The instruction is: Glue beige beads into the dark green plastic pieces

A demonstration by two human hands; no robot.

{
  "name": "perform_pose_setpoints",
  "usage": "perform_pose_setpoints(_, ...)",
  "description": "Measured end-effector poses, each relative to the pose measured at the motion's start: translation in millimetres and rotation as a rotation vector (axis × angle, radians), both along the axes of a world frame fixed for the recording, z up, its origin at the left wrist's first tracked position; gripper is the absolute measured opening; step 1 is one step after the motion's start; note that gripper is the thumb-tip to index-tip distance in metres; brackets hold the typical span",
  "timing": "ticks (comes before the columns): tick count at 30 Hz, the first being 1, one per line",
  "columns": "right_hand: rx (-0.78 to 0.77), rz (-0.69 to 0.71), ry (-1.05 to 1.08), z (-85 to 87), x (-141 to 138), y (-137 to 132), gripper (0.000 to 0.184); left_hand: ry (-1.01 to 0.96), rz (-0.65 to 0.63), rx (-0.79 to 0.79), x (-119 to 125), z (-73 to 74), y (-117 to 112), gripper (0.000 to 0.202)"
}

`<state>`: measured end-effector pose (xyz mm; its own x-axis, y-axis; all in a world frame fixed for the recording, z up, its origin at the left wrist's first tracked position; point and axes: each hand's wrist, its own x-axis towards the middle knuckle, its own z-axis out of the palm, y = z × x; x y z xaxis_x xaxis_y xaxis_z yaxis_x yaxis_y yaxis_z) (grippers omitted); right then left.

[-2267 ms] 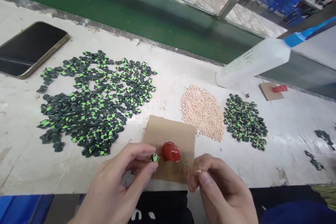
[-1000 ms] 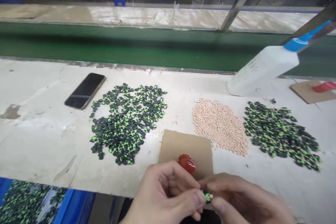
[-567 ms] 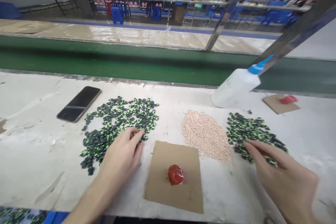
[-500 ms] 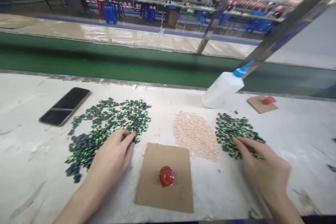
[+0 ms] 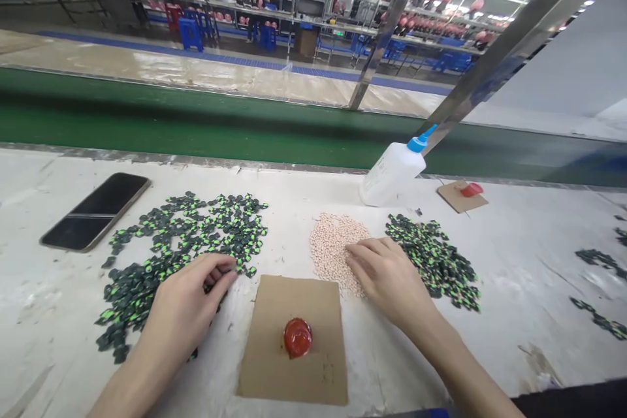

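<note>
Left of the card (image 5: 274, 379), your left hand (image 5: 189, 300) is at the dark pieces (image 5: 130, 294); right of it, your right hand (image 5: 386, 281) blocks some beads (image 5: 333, 241). Whether either pinches anything, you can't tell. Beyond the card stands the bottle (image 5: 392, 173); far left, the phone (image 5: 95, 212).

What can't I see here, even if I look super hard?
All in the head view:
What the left hand pinches, if anything: its own fingers hide it.
Whether the right hand holds one of the pink beads: too small, and fingers cover it.
Writing on the white bottle: too small to read.
Dark pieces far right: cut off by the edge.
</note>
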<state>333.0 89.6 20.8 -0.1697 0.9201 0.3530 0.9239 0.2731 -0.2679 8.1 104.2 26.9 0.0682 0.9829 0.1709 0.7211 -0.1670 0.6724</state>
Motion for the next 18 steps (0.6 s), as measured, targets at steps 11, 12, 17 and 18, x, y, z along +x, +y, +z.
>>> perform_pose_setpoints(11,-0.036,-0.061,0.235,-6.0,5.1,6.2,0.026,-0.536,0.142,-0.292,6.4,26.1,-24.7,0.026)
perform_pose_setpoints(12,-0.043,-0.080,0.267,-4.9,5.3,5.7,0.025,-0.618,0.179,-0.344,9.0,29.1,-27.2,0.024)
perform_pose_setpoints(17,-0.106,-0.176,0.469,6.7,4.8,-0.6,0.023,-0.852,0.231,-0.426,23.2,39.3,-35.7,0.026)
perform_pose_setpoints(18,-0.128,-0.193,0.525,9.8,5.0,-2.9,0.024,-0.875,0.212,-0.420,27.4,41.5,-37.5,0.025)
